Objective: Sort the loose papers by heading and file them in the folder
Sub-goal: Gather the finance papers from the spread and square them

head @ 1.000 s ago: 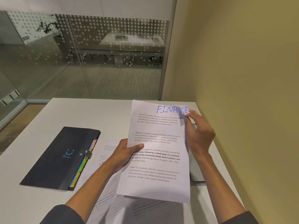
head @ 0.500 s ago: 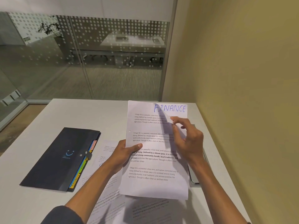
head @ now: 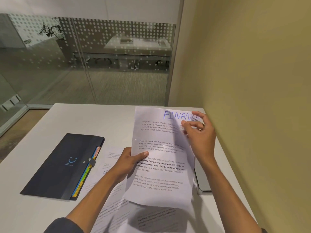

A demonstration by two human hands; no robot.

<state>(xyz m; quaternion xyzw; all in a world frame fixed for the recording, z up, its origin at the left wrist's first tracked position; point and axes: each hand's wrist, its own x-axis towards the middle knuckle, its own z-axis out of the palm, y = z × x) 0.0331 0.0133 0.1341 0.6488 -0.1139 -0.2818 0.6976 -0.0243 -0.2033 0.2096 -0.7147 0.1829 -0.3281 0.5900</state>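
A white sheet headed FINANCE [head: 161,185] in blue handwriting is held upright above the table. My left hand [head: 129,163] grips its left edge, thumb on the printed face. My right hand [head: 201,137] pinches the sheet's top right corner, covering the last letter of the heading. A closed dark folder [head: 60,165] with a smiley mark and coloured tabs lies flat on the left. More loose printed papers [head: 116,214] lie on the table under my arms, partly hidden by the raised sheet.
The white table [head: 94,121] stands in a corner, with a yellow wall [head: 252,98] on the right and a dotted glass partition [head: 101,64] behind. A grey flat device [head: 202,180] lies at the right, mostly hidden behind the sheet.
My right hand dropped away from the top corner half a second ago and has risen again to pinch the corner at the heading. The left hand keeps its grip.
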